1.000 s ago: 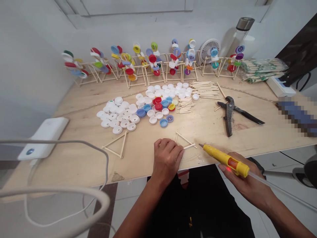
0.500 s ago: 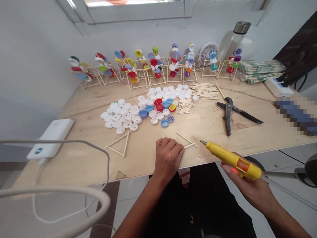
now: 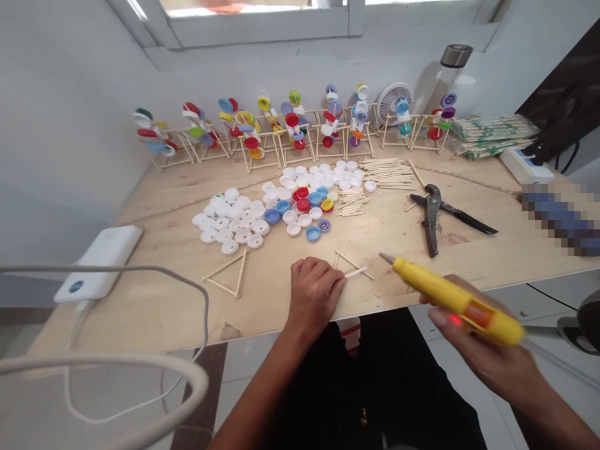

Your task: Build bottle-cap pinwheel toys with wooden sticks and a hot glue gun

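My left hand (image 3: 313, 290) is closed on a thin wooden stick (image 3: 355, 272), whose pale end pokes out to the right past the fingertips. Just behind that stick lie two joined sticks (image 3: 357, 265) on the tabletop, partly hidden by the hand. My right hand (image 3: 487, 359) is wrapped round a yellow hot glue gun (image 3: 440, 292) beyond the table's front edge. The gun's metal nozzle points left toward the sticks, apart from them, and a red light glows by the grip. A finished-looking stick triangle (image 3: 240, 275) lies flat to the left.
White bottle caps (image 3: 232, 219) and coloured caps (image 3: 303, 204) cover the table's middle beside stick piles (image 3: 387, 173). Pliers (image 3: 432, 219) lie right. Cap-and-stick wheel models (image 3: 295, 128), a small fan (image 3: 395, 103) and a bottle (image 3: 450, 69) line the wall. A power bank (image 3: 100, 262) with cable sits left.
The glue gun has moved right and toward me, slightly blurred. My left hand has shifted a little left, drawing its stick's end away from the joined sticks' right end.
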A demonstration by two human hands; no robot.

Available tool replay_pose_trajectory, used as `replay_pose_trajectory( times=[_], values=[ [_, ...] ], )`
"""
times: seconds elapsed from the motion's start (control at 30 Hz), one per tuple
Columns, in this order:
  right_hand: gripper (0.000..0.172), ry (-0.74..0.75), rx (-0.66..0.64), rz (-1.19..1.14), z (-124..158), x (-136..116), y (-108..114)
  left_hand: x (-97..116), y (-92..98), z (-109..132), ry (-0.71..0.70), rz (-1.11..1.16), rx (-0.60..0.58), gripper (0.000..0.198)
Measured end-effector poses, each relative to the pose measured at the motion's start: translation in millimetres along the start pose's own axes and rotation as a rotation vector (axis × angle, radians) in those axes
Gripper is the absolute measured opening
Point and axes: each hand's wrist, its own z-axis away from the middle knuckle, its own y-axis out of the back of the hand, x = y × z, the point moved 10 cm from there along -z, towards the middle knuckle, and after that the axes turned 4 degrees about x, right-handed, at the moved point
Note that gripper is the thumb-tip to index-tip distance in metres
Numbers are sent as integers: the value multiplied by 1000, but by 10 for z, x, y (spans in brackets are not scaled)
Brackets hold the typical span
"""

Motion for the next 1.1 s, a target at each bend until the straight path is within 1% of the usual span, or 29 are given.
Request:
replay_pose_trajectory(
  times=[0.1, 0.2, 0.27, 0.37, 0.43, 0.5, 0.6, 0.8, 1.1],
  values=[
    [12, -65, -46, -57, 78, 214, -257, -29, 4, -20, 9, 39, -20, 16],
    [12, -78, -83, -74, 153, 282, -367, -97, -11, -56, 48, 84, -57, 14],
    [11, -74, -147, -87, 173, 250, -424, -156, -35, -89, 77, 104, -90, 12],
    [17, -46, -235, -110, 147, 133, -509, -226, -85, -142, 92, 112, -143, 10],
    [18, 3, -273, -122, 105, 22, -577, -252, -126, -167, 85, 120, -184, 8],
    [14, 62, -314, -139, 67, -92, -666, -272, -157, -178, 80, 127, -213, 8],
    [13, 124, -342, -144, 12, -203, -775, -289, -179, -182, 69, 127, -228, 9],
    [20, 167, -395, -81, -61, -240, -936, -327, -198, -176, 71, 155, -217, 5],
    [21, 153, -439, -45, -94, -205, -1018, -352, -209, -173, 70, 170, -209, 6]
  ],
)
